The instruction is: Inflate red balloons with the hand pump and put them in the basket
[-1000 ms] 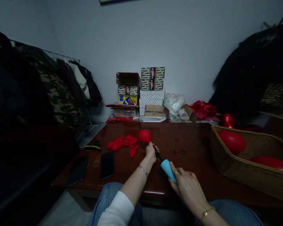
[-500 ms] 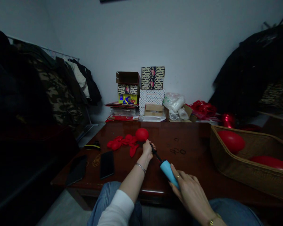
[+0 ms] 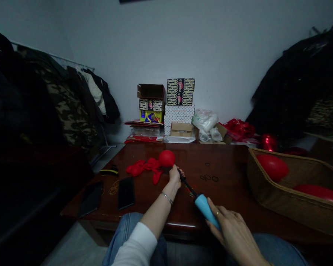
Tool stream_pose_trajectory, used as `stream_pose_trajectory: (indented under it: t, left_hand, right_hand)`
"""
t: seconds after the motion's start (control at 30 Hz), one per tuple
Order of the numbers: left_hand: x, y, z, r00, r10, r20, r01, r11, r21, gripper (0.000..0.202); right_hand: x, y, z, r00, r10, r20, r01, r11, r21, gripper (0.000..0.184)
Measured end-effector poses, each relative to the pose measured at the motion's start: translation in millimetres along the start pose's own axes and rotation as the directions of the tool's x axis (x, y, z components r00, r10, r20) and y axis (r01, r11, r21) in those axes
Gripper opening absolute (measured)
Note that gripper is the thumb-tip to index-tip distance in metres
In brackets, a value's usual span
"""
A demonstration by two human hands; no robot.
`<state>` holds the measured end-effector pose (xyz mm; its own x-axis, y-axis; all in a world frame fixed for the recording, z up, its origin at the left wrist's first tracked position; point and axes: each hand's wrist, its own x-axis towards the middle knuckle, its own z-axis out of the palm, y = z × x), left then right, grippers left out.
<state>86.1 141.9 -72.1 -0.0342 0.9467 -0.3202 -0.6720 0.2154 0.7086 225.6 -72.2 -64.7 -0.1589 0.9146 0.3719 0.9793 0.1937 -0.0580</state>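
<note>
A small, partly inflated red balloon (image 3: 167, 158) sits at the black nozzle end of a hand pump (image 3: 207, 211). My left hand (image 3: 174, 175) is closed around that nozzle end, at the balloon's neck. My right hand (image 3: 232, 229) wraps the pump's light blue barrel, and a length of black rod shows between the two hands. Just left of the balloon lie several limp red balloons (image 3: 138, 168) in a loose pile on the brown table (image 3: 227, 159).
At the right stands a wicker basket (image 3: 291, 195) holding inflated red balloons (image 3: 272, 167). Dark rings (image 3: 207, 178) lie mid-table. Left are a black phone-like slab (image 3: 126, 193), yellowish rubber bands (image 3: 114, 187) and another dark flat item (image 3: 90, 198). Boxes (image 3: 180, 114) are stacked behind.
My right hand has drawn the blue barrel back toward me and to the right, exposing more black rod. My left hand and the balloon stay nearly in place.
</note>
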Motion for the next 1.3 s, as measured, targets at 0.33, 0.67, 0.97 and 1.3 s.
stream_pose_trajectory:
  t: [0.33,0.67,0.97,1.3]
  left_hand:
    - [-3.3,-11.2,-0.2,0.999,-0.032,0.022,0.031,0.999,0.031,0.024]
    - [6.8,8.9,-5.8,0.999,0.03,0.013,-0.031,0.999,0.04,0.021]
    - [8.4,9.9,-6.7,1.0,0.021,0.01,-0.021,1.0,0.005,0.021]
    - [-13.2,-5.8,6.8,1.0,0.0,0.008,0.0,1.0,0.005,0.025]
  right_hand:
    - [67.6,-34.9,3.0,0.993,0.066,0.101,-0.054,0.991,-0.119,0.048]
    - [9.9,-9.8,10.9,0.999,-0.025,-0.029,0.025,1.0,0.008,0.053]
    - [-29.6,11.7,4.3,0.988,-0.096,-0.122,0.102,0.994,0.041,0.058]
    - [37.1,-12.1,-2.2,0.998,0.02,0.067,-0.018,0.999,-0.031,0.05]
